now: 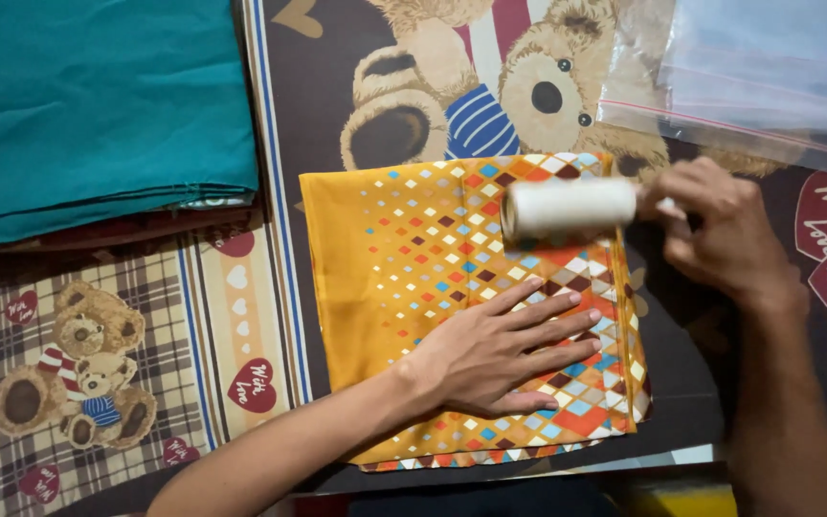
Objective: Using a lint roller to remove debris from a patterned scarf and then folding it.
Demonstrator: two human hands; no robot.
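A folded mustard-yellow cloth [385, 249] with a pattern of small coloured diamonds lies on a teddy-bear printed blanket. My left hand [500, 349] rests flat on its lower right part, fingers spread. My right hand [720, 230] grips the handle of a white lint roller [569, 206], whose roll lies across the cloth's upper right corner. The roller looks blurred.
A stack of folded teal fabric [98, 105] sits at the upper left, with darker cloth under it. A clear plastic zip bag [768, 77] lies at the upper right. The bear-print blanket [107, 383] covers the surface; its near edge runs along the bottom.
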